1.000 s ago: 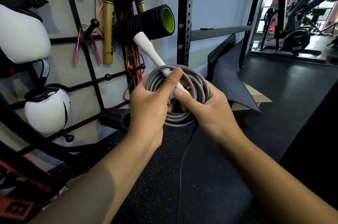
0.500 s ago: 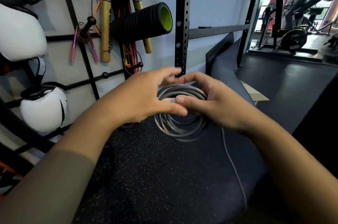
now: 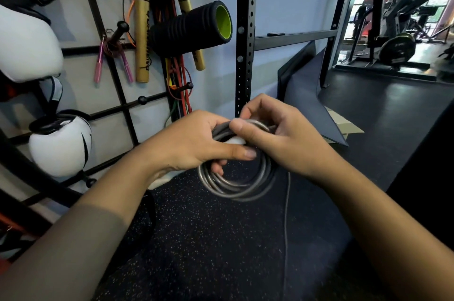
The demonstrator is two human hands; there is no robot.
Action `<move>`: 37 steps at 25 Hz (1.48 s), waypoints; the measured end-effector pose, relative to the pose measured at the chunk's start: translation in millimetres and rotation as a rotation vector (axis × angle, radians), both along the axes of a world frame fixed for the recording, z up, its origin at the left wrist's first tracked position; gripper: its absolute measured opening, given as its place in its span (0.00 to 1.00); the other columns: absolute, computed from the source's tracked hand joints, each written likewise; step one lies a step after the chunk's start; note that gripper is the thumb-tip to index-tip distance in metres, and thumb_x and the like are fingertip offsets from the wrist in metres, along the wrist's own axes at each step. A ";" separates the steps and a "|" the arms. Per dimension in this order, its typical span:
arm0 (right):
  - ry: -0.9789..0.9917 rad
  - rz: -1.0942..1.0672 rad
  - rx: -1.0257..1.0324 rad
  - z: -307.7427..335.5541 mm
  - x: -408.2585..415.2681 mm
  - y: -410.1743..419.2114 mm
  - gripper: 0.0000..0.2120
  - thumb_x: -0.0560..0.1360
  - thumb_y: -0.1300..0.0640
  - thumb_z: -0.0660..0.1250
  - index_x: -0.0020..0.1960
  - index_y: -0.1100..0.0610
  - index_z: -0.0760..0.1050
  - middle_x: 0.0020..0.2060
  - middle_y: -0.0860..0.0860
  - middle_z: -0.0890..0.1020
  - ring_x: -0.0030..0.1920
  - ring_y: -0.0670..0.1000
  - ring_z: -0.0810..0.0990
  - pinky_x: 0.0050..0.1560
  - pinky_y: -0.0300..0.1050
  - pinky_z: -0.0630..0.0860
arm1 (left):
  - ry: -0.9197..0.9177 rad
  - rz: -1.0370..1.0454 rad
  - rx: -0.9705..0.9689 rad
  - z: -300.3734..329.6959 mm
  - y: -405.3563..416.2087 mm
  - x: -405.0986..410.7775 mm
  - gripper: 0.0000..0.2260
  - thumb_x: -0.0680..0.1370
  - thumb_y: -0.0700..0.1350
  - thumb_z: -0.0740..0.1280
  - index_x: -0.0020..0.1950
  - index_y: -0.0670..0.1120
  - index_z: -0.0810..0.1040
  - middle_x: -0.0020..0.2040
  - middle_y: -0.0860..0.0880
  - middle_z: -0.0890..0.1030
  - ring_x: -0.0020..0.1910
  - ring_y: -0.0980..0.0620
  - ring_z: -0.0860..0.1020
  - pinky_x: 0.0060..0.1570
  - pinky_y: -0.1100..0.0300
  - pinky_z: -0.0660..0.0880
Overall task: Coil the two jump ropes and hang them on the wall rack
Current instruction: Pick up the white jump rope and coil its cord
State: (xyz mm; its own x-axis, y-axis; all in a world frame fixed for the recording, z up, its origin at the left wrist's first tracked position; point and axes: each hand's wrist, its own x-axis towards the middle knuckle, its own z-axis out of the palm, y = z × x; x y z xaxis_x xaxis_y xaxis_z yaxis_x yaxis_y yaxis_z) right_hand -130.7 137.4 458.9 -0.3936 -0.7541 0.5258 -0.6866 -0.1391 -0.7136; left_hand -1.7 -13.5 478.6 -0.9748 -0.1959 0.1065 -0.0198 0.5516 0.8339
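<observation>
White handle (image 3: 235, 140), sticking up clear of coil (image 3: 235, 185) a second ago, now tucked across bundle, mostly hidden. Left hand (image 3: 196, 146) grip closed from spread fingers. Right hand (image 3: 277, 133) shifted onto coil's top. Loose strand (image 3: 286, 214) now trails right.

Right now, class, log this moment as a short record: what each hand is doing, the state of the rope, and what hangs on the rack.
left hand: grips the top of the grey jump rope
right hand: pinches the same coil at the top
rope state: coiled in loops, one loose strand trailing down
white handle: partly hidden between the hands
wall rack: holds a pink-handled rope and a foam roller
</observation>
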 end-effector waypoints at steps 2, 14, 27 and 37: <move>-0.076 -0.007 -0.010 6.6 -7.6 9.3 0.20 0.80 0.42 0.66 0.48 0.61 0.81 0.39 0.62 0.83 0.37 0.54 0.79 0.42 0.47 0.75 | 0.038 0.017 0.057 4.2 -4.3 6.0 0.06 0.68 0.50 0.77 0.43 0.51 0.85 0.28 0.50 0.78 0.25 0.56 0.75 0.31 0.63 0.78; -0.539 0.202 0.067 -17.7 20.8 -11.6 0.37 0.77 0.25 0.48 0.67 0.53 0.74 0.40 0.62 0.84 0.27 0.58 0.78 0.26 0.44 0.73 | 0.607 0.560 1.033 -9.9 38.6 -25.1 0.14 0.81 0.58 0.67 0.42 0.49 0.78 0.35 0.49 0.82 0.32 0.53 0.80 0.38 0.54 0.78; -0.444 -0.012 -0.201 -9.9 26.5 -9.2 0.05 0.82 0.61 0.68 0.52 0.63 0.80 0.27 0.51 0.79 0.21 0.41 0.73 0.23 0.32 0.67 | 0.456 0.549 0.728 -28.4 46.6 -29.1 0.19 0.82 0.58 0.65 0.44 0.44 0.83 0.40 0.41 0.86 0.37 0.47 0.83 0.32 0.55 0.75; -0.354 0.040 0.118 4.2 -4.1 9.2 0.05 0.81 0.53 0.70 0.51 0.54 0.82 0.28 0.56 0.78 0.23 0.50 0.67 0.22 0.38 0.61 | 0.519 0.494 0.652 -29.3 26.8 -16.6 0.27 0.71 0.54 0.78 0.68 0.50 0.76 0.62 0.47 0.84 0.63 0.44 0.81 0.63 0.45 0.77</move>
State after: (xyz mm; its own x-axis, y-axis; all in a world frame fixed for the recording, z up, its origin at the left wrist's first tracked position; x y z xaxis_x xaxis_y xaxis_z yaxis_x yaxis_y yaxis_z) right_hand -134.9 146.6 463.0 -0.5048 -0.8196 0.2712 -0.3902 -0.0636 -0.9185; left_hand -18.3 13.3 449.3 -0.6291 -0.7437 0.2263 0.3319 0.0064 0.9433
